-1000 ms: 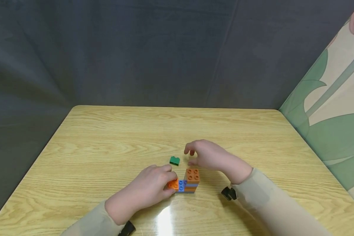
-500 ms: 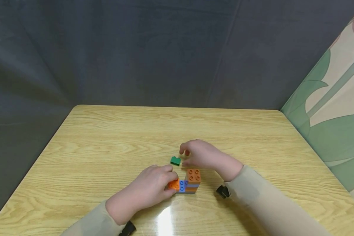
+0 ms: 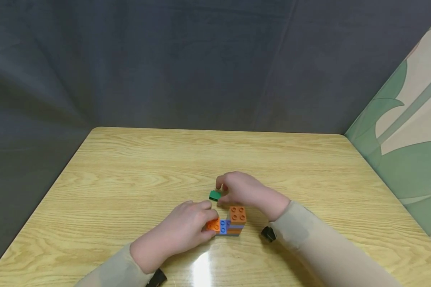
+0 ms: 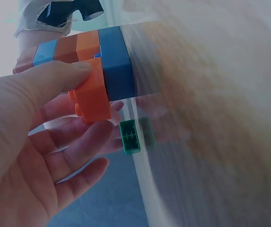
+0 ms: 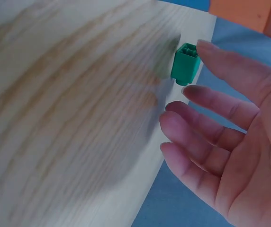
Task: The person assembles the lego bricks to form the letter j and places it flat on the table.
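The left hand [image 3: 184,225] pinches an orange brick [image 4: 94,90] between thumb and fingers. That brick sits on the left end of a long blue brick [image 4: 117,61], which lies on the table. Rising from the blue brick's right end is a tower of orange, brown and blue bricks [image 3: 238,215]. Just behind this build, a small green brick [image 5: 186,66] lies on its side, its hollow underside visible in both wrist views. The right hand [image 3: 242,187] is around it with spread, bent fingers; the thumb tip is right at the brick, and the index fingertip is a little apart from it.
A light wood-grain table [image 3: 147,159] lies under everything. Dark cloth [image 3: 186,63] hangs behind it and at the left. Floral-patterned fabric [image 3: 409,151] borders the right side. Black wrist devices [image 3: 268,234] sit under the sleeves.
The right hand has moved left to the green brick, its thumb and fingers coming around it. The left hand keeps its hold on the orange brick.
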### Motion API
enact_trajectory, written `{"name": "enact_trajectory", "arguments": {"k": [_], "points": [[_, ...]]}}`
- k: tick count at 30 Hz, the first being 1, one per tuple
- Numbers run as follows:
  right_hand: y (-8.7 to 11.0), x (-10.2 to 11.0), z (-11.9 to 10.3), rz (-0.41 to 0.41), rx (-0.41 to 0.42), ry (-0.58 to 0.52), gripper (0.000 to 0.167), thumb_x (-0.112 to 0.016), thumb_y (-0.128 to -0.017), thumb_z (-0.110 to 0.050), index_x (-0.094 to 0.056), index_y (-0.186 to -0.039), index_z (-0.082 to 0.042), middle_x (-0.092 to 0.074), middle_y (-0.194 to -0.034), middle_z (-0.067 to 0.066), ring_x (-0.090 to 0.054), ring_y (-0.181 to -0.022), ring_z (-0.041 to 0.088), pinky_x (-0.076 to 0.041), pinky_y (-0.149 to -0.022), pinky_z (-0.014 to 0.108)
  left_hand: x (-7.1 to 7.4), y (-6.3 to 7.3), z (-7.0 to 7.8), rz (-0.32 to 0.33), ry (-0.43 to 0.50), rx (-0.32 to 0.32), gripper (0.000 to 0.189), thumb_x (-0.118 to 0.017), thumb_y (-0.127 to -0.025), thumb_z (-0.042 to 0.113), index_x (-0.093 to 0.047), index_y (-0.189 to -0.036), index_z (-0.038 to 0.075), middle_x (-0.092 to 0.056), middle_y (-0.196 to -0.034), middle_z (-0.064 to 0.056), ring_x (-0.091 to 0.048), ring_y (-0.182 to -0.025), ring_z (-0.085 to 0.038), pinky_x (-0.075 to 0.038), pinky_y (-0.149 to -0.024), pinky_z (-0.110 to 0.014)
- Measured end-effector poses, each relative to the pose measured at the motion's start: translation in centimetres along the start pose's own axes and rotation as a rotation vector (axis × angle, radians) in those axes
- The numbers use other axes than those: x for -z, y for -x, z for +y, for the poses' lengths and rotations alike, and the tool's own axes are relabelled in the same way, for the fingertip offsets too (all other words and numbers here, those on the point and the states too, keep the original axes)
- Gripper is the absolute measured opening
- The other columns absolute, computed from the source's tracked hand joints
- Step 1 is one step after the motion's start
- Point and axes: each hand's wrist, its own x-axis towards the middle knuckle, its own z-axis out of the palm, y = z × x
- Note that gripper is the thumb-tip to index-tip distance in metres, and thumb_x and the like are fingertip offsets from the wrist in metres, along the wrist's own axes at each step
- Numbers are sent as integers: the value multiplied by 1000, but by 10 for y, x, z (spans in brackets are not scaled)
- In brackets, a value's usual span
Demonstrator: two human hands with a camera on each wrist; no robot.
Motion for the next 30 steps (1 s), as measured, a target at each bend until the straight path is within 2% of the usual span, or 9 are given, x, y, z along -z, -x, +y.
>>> {"name": "enact_trajectory", "arguments": {"k": [18, 25, 30], "points": [[-4, -3, 4, 0, 1, -17, 14, -80, -82, -19, -70, -92, -21, -60, -79, -10, -55, -72, 13, -47, -68, 32, 0, 0, 0, 8, -1, -11, 15, -77, -84, 26, -65, -88, 18, -48, -81, 11, -42, -66, -5, -37, -59, -25], [0, -1, 9, -6, -14, -61, 13, -77, -81, -14, -68, -89, -19, -60, -77, -9, -54, -71, 15, -45, -66, 32, 1, 0, 0, 7, 5, -7, 15, -76, -85, 26, -65, -88, 17, -47, -80, 11, -41, -65, -5, -37, -59, -25], [6, 3, 20, 16, -23, -65, 12, -74, -80, -10, -65, -86, -17, -59, -75, -4, -52, -70, 16, -43, -64, 33, 1, 0, 0, 11, 0, -8, 14, -77, -85, 26, -65, -88, 17, -48, -80, 11, -42, -66, -5, -38, -60, -26]]}}
